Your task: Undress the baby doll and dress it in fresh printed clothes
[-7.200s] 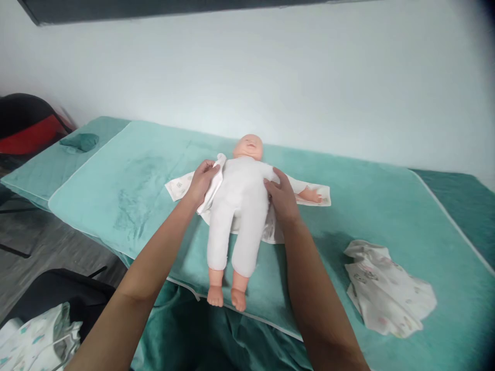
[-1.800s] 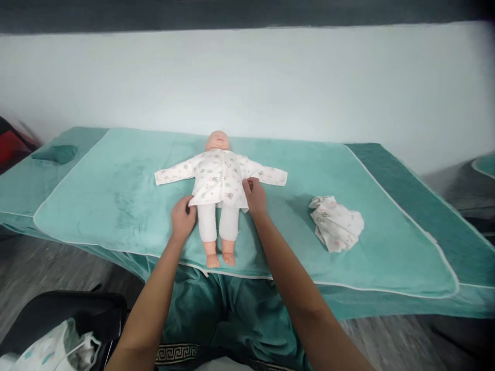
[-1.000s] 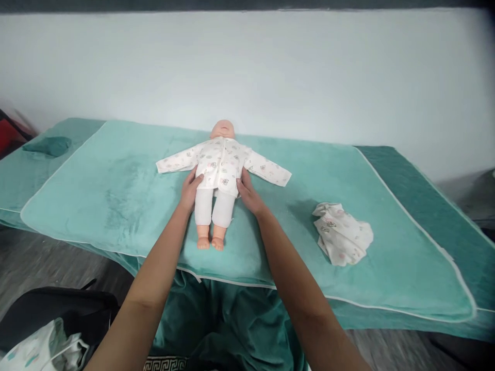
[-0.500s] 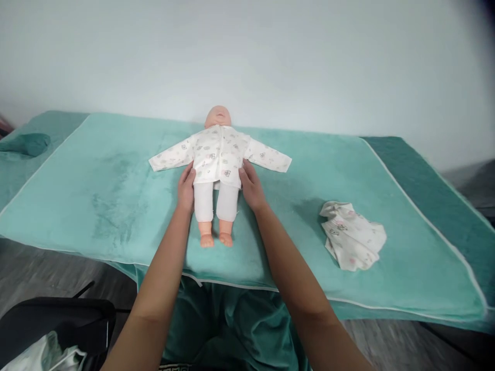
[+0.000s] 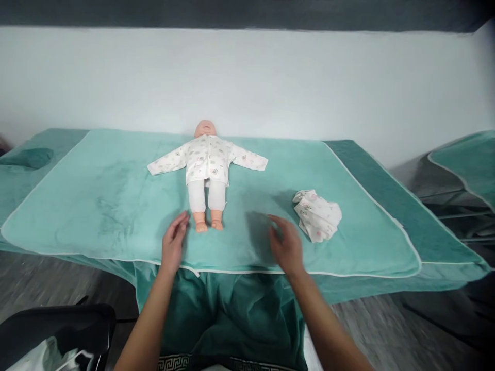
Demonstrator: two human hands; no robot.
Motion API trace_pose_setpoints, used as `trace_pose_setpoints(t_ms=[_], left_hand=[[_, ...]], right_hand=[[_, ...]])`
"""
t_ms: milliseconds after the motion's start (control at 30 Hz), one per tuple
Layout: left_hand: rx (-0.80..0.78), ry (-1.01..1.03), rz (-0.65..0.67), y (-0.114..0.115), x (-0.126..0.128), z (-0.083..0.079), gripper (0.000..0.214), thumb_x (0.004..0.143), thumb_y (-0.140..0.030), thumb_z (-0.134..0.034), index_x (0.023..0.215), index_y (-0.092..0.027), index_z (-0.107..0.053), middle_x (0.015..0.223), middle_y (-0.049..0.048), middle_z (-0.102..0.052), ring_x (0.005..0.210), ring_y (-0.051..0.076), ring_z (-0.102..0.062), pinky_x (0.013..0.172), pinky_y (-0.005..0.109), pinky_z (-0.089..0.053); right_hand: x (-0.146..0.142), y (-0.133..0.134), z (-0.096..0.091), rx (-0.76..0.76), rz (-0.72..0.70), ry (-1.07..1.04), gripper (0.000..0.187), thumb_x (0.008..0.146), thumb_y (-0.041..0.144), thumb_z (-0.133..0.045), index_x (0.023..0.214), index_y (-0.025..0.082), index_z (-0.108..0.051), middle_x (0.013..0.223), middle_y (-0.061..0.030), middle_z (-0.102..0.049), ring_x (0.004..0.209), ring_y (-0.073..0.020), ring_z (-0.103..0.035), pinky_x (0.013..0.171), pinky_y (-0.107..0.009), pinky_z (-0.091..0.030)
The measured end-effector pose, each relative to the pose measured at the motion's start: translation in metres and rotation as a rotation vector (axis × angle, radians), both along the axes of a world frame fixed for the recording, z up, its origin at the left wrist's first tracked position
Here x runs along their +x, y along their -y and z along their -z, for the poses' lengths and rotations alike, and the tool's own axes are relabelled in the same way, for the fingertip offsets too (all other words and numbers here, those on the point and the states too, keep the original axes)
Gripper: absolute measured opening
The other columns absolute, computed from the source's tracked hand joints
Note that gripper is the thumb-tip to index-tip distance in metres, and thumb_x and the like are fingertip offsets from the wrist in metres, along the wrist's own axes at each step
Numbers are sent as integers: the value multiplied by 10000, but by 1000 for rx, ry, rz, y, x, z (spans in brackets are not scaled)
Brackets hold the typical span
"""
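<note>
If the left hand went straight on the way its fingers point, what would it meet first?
Probably the baby doll, at its white-clad leg just above the foot nearest the left hand. Only bare teal towel lies between. The hand's height above the towel is unclear, so it might pass over.

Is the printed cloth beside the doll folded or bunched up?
Bunched up: the white printed cloth lies in a rumpled heap, with no flat folds.

A care-training room: towel-covered beds [image 5: 348,170] and a practice baby doll [image 5: 206,165].
</note>
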State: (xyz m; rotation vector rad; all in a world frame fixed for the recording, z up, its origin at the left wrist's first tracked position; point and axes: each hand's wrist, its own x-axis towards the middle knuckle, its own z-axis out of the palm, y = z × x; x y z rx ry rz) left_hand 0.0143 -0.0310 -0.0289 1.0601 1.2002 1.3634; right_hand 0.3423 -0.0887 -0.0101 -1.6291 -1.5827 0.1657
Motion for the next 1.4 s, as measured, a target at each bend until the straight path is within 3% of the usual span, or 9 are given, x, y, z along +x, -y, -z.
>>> trace_pose_setpoints(t_ms=[200, 333, 533, 667, 833, 933, 1033, 1167, 1400], left_hand=[[-13, -150, -69, 94, -9, 19, 231, 966, -424, -627, 1010, -225, -735, 1293, 97, -715, 1273, 246, -641, 1140, 447, -474], [51, -218, 14, 126, -1, 25, 212, 996, -327, -561, 887, -209, -699, 1149, 86, -743, 1125, 224, -689, 1020, 403, -530], [186, -287, 210, 127, 4, 13, 211, 1000, -202, -507, 954, -210, -713, 1100, 80, -751, 1060, 193, -707, 964, 355, -549], [218, -299, 215, 86, 4, -23, 181, 971, -217, -575, 1075, -218, -723, 1162, 88, -743, 1134, 210, -687, 1046, 382, -514], [238, -28, 375, 21, 7, -104, 521, 885, -376, -762, 1376, -285, -611, 1489, 90, -595, 1380, 263, -565, 1124, 375, -467], [232, 38, 455, -2, -2, -144, 470, 811, -487, -826, 1171, -213, -699, 1198, 73, -720, 1123, 239, -672, 949, 320, -532], [262, 55, 363, -11, -19, -171, 368, 789, -490, -849, 896, -180, -680, 816, -8, -666, 747, 124, -611, 699, 225, -487], [335, 130, 172, -7, -43, -197, 347, 821, -459, -831, 816, -184, -620, 739, -31, -583, 643, 90, -535, 605, 193, -433], [142, -110, 561, 4, -61, -216, 423, 842, -585, -760, 875, -169, -692, 729, 4, -583, 579, 102, -500, 500, 207, -345]], right_hand=[[89, -10, -49, -127, 202, 880, 192, 917, 239, -555, 1036, 178, -694, 1145, -212, -704, 1051, -376, -614, 959, -565, -396], [113, -25, -70, -300, 87, 921, 149, 889, 239, -622, 1024, 216, -680, 1028, -189, -673, 894, -331, -592, 687, -412, -329], [81, -55, -89, -232, -174, 1043, 133, 867, 116, -549, 793, 195, -628, 935, -163, -631, 888, -295, -554, 703, -383, -332], [1, -52, -124, -175, -428, 687, 121, 824, 199, -609, 745, 222, -520, 791, -54, -581, 832, -240, -543, 731, -336, -385], [-101, -50, -178, -239, -643, -27, 222, 857, 346, -653, 768, 235, -483, 726, 25, -524, 663, -148, -467, 632, -279, -363], [-137, -63, -207, -163, -707, -199, 287, 827, 379, -713, 748, 229, -482, 759, 28, -522, 722, -139, -477, 674, -266, -381], [-147, -79, -230, -150, -820, -240, 311, 833, 426, -746, 747, 212, -538, 765, 27, -538, 751, -133, -506, 703, -257, -397], [-138, -92, -243, -356, -989, -164, 351, 796, 486, -813, 714, 196, -633, 709, 18, -588, 721, -148, -573, 662, -258, -416], [-135, -91, -230, -302, -897, -348, 253, 844, 401, -753, 766, 197, -625, 828, -1, -659, 786, -163, -627, 692, -274, -476]])
